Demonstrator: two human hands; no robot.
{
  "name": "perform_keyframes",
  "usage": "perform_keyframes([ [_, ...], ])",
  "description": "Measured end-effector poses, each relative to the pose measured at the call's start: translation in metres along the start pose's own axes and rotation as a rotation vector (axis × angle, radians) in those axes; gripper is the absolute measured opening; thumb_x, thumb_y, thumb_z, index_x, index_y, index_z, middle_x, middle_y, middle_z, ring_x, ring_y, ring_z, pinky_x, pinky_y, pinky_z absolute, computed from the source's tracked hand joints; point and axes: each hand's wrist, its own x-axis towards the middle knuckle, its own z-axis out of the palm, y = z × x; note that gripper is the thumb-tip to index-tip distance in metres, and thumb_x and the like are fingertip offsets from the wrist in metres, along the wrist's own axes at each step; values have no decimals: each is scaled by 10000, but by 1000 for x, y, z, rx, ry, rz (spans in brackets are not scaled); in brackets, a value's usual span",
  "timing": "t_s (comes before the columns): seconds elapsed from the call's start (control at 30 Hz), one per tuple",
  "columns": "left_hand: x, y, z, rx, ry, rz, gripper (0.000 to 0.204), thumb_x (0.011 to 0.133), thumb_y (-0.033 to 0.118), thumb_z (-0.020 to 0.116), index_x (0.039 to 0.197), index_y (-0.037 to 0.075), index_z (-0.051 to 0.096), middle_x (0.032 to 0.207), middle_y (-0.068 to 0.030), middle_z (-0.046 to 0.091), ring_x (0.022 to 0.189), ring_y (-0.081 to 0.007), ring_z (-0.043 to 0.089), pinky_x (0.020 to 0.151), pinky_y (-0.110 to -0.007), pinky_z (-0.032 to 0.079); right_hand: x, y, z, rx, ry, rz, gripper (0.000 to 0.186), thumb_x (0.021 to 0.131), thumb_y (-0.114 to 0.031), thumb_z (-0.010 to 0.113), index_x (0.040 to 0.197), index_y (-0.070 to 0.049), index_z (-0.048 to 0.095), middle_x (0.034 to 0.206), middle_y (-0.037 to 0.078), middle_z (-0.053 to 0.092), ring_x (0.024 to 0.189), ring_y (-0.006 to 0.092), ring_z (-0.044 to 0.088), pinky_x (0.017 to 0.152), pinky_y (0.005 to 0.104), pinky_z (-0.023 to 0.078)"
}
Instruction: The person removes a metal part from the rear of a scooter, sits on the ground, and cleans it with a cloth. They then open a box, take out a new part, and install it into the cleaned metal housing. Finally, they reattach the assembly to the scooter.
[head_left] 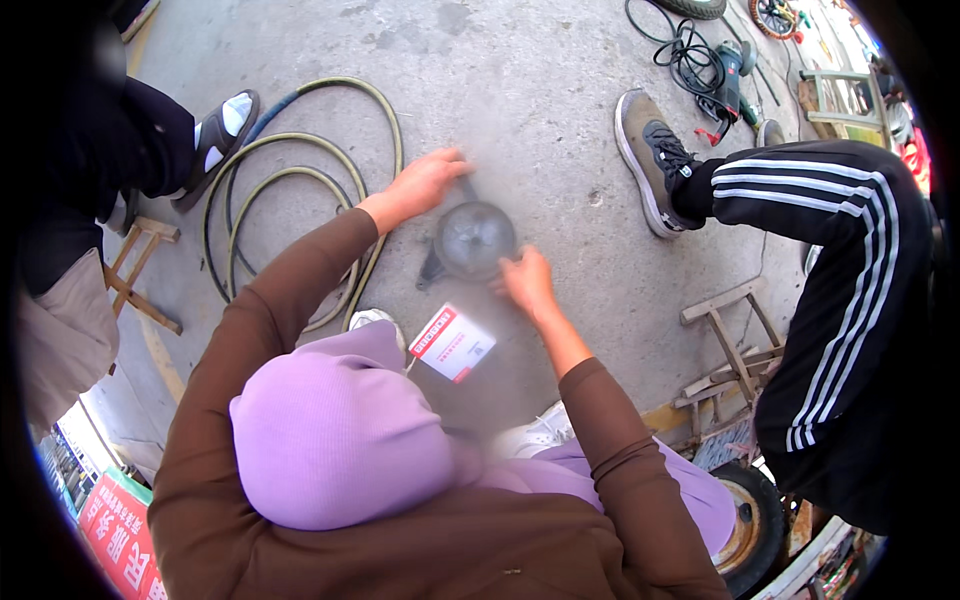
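A round, dark grey metal part (476,240) with a domed middle and projecting lugs rests on the concrete floor in front of me. My left hand (425,185) reaches past its far side, fingers curled at the upper lug. On the near right edge, my right hand (527,280) pinches the rim between thumb and fingers. Another lug sticks out toward the lower left. Haze blurs the part, so its exact kind cannot be told. A red-and-white card (453,343) shows just below it, between my knees.
A coiled hose (398,150) lies left of my forearm. One person's sandalled foot (225,135) is beyond it; another's shoe (652,160) stands to the right. Farther right are an angle grinder (733,80) with its cord and a wooden stool (740,345). A wheel (750,525) sits lower right.
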Motion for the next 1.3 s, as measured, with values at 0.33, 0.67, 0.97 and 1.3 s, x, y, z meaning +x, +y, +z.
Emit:
perform_keyframes([
  [0.33,-14,-2,4,-87,90,-46,299,786,-5,569,1073,50,633,993,-131,571,963,-324,574,829,-399,477,1,-5,0,53,-24,39,287,902,-32,529,1118,126,425,885,226,629,688,272,691,524,332,576],
  [0.67,-22,5,1,-115,70,-127,305,808,-13,573,1103,47,618,1045,-134,569,997,-331,569,854,-397,471,5,-1,0,96,-47,75,415,907,-21,516,1229,135,307,864,255,621,684,314,692,526,361,583],
  [0.97,-57,31,-3,-180,163,-521,248,837,169,632,1034,21,598,896,-194,599,845,-366,594,730,-420,476,-10,20,-10,-613,-345,-114,387,799,-306,703,878,62,613,799,241,652,735,309,678,617,397,537],
  [1.3,-152,94,63,-21,-795,-464,418,840,397,614,862,-16,673,787,-229,652,786,-391,628,706,-447,487,-55,81,14,-792,-388,-120,408,750,-291,738,919,65,633,893,247,655,749,367,657,679,441,524],
])
